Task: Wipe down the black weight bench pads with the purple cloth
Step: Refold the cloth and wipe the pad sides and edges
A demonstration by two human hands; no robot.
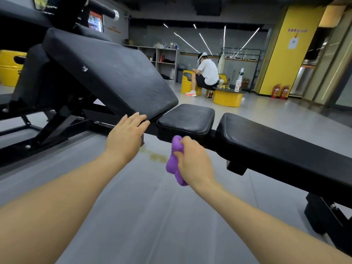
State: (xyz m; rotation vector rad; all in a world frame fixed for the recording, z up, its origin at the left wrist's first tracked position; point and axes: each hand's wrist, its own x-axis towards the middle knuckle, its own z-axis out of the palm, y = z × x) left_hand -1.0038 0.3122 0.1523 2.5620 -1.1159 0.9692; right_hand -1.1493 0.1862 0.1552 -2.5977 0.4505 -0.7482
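Note:
A black weight bench stretches across the view. Its inclined back pad (114,73) rises to the left, a small square seat pad (187,118) sits in the middle, and a long flat pad (276,143) runs to the right. My left hand (126,136) rests flat with fingers apart on the lower near edge of the inclined pad. My right hand (194,161) grips a bunched purple cloth (175,161) just in front of and below the seat pad's near side, not touching the top of the pad.
The bench's black steel frame (57,126) spreads over the grey floor at left, and a foot (327,216) stands at right. A person (206,75) sits on yellow drum seats (227,98) farther back. Shelves, a yellow pillar (285,54) and fire extinguishers (280,91) line the far side.

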